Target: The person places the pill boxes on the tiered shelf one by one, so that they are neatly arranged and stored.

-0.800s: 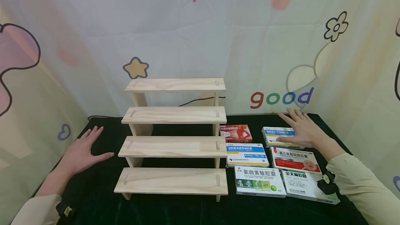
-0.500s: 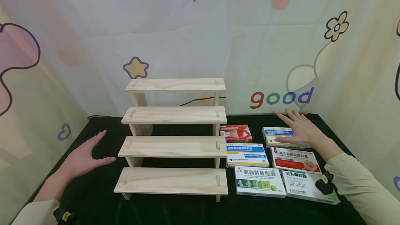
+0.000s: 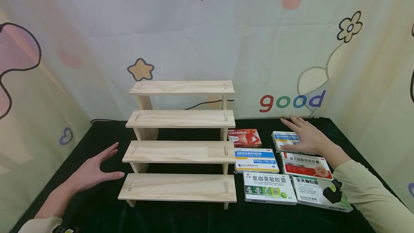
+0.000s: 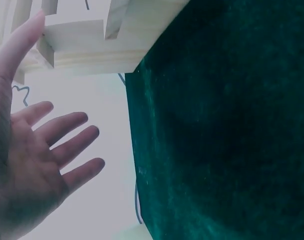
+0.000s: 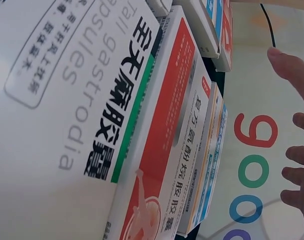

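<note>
My left hand hovers over the dark cloth, left of a four-step wooden shelf. Its fingers are extended with the thumb spread, and the left wrist view shows a bare palm. On the other side, my right hand is held above the back right medicine box, which is white and blue and partly hidden by it. Fingers appear apart from the boxes in the right wrist view. In front lie a red-and-white medicine box and a white-and-green one.
Beside the shelf's right side lie a red box, a blue-and-white box and a white box with a green band. Dark green cloth covers the table. A printed curtain hangs behind and at both sides.
My left hand has moved down and slightly right, towards the shelf, turning on its side. My right hand has shifted slightly left and down. The shelf and boxes stay put.
</note>
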A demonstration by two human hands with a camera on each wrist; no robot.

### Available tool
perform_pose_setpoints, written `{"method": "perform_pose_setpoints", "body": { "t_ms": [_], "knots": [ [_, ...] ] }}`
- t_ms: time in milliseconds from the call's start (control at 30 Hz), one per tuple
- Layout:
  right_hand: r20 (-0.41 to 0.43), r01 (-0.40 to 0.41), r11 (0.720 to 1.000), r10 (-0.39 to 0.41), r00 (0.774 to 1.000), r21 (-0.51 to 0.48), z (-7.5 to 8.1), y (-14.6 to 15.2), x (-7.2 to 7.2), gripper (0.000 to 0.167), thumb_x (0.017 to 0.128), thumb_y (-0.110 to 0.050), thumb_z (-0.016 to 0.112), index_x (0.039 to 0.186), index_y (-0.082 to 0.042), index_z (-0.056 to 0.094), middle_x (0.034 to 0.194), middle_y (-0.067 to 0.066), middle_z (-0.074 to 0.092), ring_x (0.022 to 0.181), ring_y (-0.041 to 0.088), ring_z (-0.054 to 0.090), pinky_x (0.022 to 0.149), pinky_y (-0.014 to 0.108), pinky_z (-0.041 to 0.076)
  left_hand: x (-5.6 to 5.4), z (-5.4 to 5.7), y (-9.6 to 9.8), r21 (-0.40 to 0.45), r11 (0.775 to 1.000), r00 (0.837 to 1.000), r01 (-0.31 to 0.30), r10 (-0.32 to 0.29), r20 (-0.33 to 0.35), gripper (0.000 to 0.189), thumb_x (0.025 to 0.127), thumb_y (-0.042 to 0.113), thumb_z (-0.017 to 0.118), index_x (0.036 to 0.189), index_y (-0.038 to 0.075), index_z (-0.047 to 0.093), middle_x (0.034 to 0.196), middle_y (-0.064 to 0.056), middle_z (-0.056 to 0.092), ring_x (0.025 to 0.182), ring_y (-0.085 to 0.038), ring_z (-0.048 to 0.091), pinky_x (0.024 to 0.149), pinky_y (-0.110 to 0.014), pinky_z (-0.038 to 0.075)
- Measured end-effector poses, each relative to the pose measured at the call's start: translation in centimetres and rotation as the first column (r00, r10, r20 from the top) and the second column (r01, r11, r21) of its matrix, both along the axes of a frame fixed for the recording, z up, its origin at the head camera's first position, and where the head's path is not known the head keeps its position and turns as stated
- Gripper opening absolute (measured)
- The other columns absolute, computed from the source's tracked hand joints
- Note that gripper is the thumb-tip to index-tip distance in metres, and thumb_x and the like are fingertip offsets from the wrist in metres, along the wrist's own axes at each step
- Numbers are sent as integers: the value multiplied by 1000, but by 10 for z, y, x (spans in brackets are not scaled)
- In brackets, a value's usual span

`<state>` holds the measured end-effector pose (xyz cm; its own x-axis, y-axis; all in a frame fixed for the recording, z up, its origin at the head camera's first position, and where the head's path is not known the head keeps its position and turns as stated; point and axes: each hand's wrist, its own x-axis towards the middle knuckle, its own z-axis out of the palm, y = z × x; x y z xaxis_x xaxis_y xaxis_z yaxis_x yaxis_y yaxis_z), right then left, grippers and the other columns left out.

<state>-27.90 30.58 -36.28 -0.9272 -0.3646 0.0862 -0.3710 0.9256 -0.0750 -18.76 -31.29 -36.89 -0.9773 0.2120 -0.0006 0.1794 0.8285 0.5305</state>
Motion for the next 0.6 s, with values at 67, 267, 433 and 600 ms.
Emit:
{"method": "perform_pose_setpoints", "body": {
  "t_ms": [67, 267, 433, 600],
  "knots": [
    [1, 0, 1000, 0, 1000, -6, -1, 0, 0, 99, 69, -65, 61, 142, -8, 25, 145, 27, 17, 130, 48, 16, 99, 63, 17, 1, -1, 1, 31, 999, 1000, 26, -26, 17, 89, 78, 39, 68, 145, 8, 17, 137, -29, 34, 123, -49, 30, 85, -66, 32],
    [12, -2, 1000, 2, 1000, -18, -4, -4, 2, 96, 70, -61, 64, 141, -8, 27, 145, 25, 18, 130, 47, 17, 97, 63, 21, 5, -6, 7, 70, 993, 995, 97, -99, 32, 89, 72, 38, 73, 140, 1, 28, 136, -28, 37, 119, -46, 38, 84, -64, 35],
    [25, 8, 999, -7, 1000, -35, -7, -8, 5, 93, 70, -58, 65, 141, -9, 28, 145, 25, 20, 129, 47, 18, 95, 64, 23, 6, -7, 10, 98, 989, 990, 114, -121, 74, 88, 71, 35, 74, 137, -5, 31, 133, -29, 40, 118, -46, 39, 86, -63, 34],
    [49, 21, 996, -17, 999, -82, -11, -11, 7, 93, 69, -57, 67, 141, -11, 29, 144, 24, 23, 128, 47, 21, 92, 65, 27, 7, -9, 10, 157, 975, 975, 157, -178, 130, 82, 74, 29, 73, 135, -6, 32, 129, -29, 44, 116, -45, 42, 87, -62, 35]
  ]
}}
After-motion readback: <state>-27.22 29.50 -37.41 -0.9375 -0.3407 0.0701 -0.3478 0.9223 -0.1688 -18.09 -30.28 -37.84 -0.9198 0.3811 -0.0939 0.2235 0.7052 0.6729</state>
